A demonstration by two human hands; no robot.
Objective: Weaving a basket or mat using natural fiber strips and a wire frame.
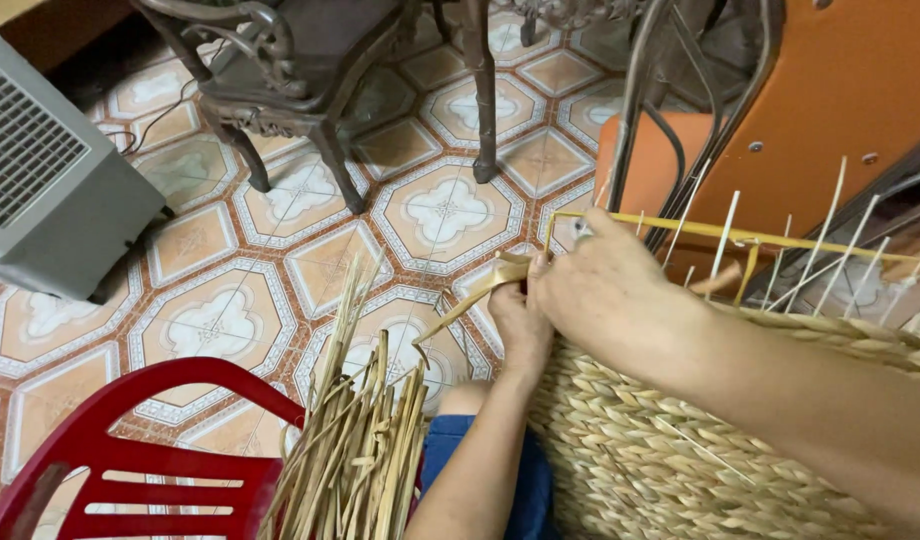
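- basket (680, 450) of plaited straw-coloured fibre fills the lower right of the view, from about 3 o'clock round to 6 o'clock, its woven wall facing the camera.
- thin pale stakes (725, 235) stand up out of its top edge toward 1 and 2 o'clock, and a yellow frame rod (760, 238) runs across them near their upper part.
- right hand (605, 290) sits just right of centre, its forearm coming in from 4 o'clock; it is curled over the basket's top edge with the fingers bent down out of sight, so how tight the grasp is cannot be told.
- left hand (520, 325) rises from 6 o'clock, touching the right hand on its 9 o'clock side; its fingers are closed around a flat dry fibre strand (480, 290).
- the strand leads away from the two hands toward 8 o'clock, bent and loose at its far end.
- a bundle of loose dry fibres (360, 450) stands at 6 to 7 o'clock, just beside the left forearm, tips fanning upward.
- a red plastic chair (130, 470) lies at 8 o'clock, next to the bundle.
- a grey slatted appliance (50, 190) is at 10 o'clock on the patterned tile floor (440, 215).
- dark carved chair legs (320, 110) stand at 11 to 12 o'clock; an orange panel (840, 100) is at 1 to 2 o'clock behind the stakes.
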